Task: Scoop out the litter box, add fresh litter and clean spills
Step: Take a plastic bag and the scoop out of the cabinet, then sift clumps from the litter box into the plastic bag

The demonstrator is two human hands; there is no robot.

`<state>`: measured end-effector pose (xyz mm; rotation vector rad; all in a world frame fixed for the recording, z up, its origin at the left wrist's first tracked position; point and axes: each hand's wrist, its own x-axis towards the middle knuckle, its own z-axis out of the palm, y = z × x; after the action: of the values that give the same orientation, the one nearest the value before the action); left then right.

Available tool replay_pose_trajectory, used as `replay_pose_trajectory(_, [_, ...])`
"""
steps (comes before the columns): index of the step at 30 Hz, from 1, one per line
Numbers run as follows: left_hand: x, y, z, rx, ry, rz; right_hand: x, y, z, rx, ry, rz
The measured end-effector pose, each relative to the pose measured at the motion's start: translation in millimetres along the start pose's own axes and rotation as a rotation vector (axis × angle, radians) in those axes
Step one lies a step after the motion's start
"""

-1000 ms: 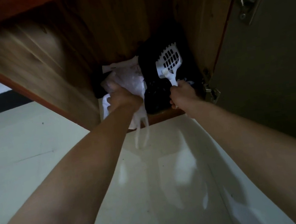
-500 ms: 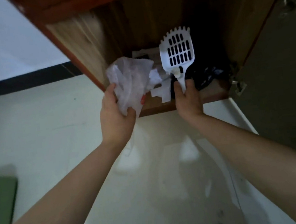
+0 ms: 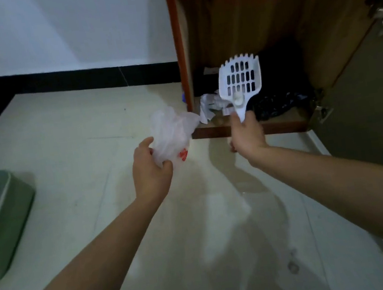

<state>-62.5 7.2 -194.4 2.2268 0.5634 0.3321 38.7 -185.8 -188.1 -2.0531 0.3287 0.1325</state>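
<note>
Far out to the left of the left hand, a green litter box (image 3: 12, 212) sits on the pale floor (image 3: 63, 137), cut off by the frame edge, with grey litter showing inside. The left hand (image 3: 151, 172) has its fingers and thumb curled round the lower end of a crumpled clear plastic bag (image 3: 172, 132), which bunches up above the hand and carries a small red mark by the thumb. Near it to the right, the right hand (image 3: 246, 135) grips the handle of a white slotted litter scoop (image 3: 240, 82), whose blade stands upright above the fist. Beyond both hands an open wooden cabinet (image 3: 179, 49) holds crumpled white bags (image 3: 212, 104) and a black bag (image 3: 277, 104).
</note>
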Motion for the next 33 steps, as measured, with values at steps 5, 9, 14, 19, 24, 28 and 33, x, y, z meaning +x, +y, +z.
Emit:
replay_pose_trajectory(5, [-13.9,-40.4,-67.1,0.112,-0.048,0.08,-67.0,-0.3,28.3,-0.039,-0.107,-0.005])
replay_pose_trajectory(9, [-14.6,-73.7,-150.4,0.237,-0.044,0.142,-117.2,-30.1,75.8,0.003,-0.205,-0.074])
replay_pose_trajectory(14, [-31.9,-127.7,-256.0,0.302,0.046,0.069,-176.4,-78.0,149.2,-0.009,-0.364,-0.206])
replay_pose_trajectory(19, [-72.0,-210.7,-302.5,0.225,0.175,-0.128,-229.4,-82.4,223.1,-0.097,-0.452,-0.357])
replay_pose_trajectory(24, [-109.3,-291.0,-306.0,0.065,0.278,-0.269,-266.6,-75.5,292.2,-0.24,-0.512,-0.418])
replay_pose_trajectory(28, [-116.9,-348.0,-304.9,0.025,0.279,-0.368,-292.3,-77.3,344.3,-0.342,-0.572,-0.501])
replay_pose_trajectory(33, [-110.3,-397.3,-305.7,0.11,0.202,-0.375,-314.1,-72.4,393.0,-0.418,-0.63,-0.556])
